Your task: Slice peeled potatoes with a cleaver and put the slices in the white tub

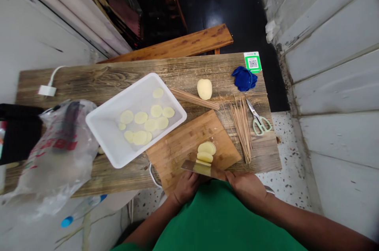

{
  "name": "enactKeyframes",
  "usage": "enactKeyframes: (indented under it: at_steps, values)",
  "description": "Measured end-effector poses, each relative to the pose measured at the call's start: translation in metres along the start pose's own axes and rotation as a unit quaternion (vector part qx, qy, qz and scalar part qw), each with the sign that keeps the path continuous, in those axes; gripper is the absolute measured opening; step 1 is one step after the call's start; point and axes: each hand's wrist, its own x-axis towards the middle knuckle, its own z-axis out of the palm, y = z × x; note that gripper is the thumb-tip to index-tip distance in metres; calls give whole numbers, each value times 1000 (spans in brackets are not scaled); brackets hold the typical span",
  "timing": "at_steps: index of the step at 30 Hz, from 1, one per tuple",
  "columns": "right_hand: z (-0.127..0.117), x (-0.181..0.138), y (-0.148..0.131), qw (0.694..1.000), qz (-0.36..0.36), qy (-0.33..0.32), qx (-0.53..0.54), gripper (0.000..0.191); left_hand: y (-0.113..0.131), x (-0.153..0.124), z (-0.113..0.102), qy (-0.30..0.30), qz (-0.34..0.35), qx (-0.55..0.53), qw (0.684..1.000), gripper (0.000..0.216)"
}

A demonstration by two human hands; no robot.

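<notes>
My right hand [247, 188] is wrapped round the handle of a kitchen knife [189, 165], its broad blade lying across the near part of a wooden cutting board [174, 148]. My left hand [186, 187] is curled close behind the blade at the potato being cut; the blade and fingers hide most of that piece. Just beyond the blade, several overlapping potato slices [206, 148] lean on one another on the board. Left of the board, a white plastic tub [103, 120] holds several thin potato slices [141, 117]. A whole peeled potato [204, 89] sits past the board.
Bamboo skewers [241, 124] lie right of the board, with another bundle [195, 98] behind it. Green-handled scissors [259, 120], a blue cloth-like item [244, 79] and a QR card [252, 62] are at the right. A plastic bag [59, 152] and white charger [47, 90] lie left.
</notes>
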Motion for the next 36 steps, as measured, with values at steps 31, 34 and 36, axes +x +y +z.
enactKeyframes:
  at_steps: [31,34,36]
  values:
    - [22,33,-2,999,4,-26,-40,28,0,-3,9,76,6,18,997,42]
    - [29,44,0,999,4,-16,-45,27,1,-1,10,75,11,30,997,43]
    - [32,53,0,999,-1,-13,-42,24,1,1,9,74,12,34,997,44]
